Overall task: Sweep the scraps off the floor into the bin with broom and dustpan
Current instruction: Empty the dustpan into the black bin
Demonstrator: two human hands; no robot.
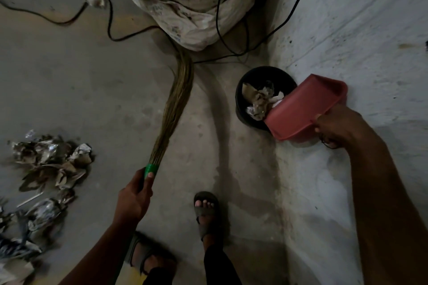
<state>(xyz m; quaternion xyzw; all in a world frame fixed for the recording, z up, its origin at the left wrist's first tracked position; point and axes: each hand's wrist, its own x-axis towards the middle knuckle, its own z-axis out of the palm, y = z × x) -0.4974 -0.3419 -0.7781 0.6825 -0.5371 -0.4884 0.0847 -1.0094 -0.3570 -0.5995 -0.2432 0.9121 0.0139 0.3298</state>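
My left hand [134, 194] grips the green-wrapped handle of a straw broom [176, 102], whose bristles stretch away across the floor toward a sack. My right hand [338, 125] holds a red dustpan [303, 109] by its handle, tilted over a black round bin [240, 99] that stands against the wall. Crumpled paper and foil scraps [259, 99] lie inside the bin at the dustpan's lip. More crumpled scraps [51, 159] lie in a heap on the concrete floor at the left.
A big dirty white sack [185, 2] stands at the back, with black cables [220, 30] looping round it and across the floor. A rough white wall [347, 30] runs along the right. My two sandalled feet [206, 213] stand at the bottom centre.
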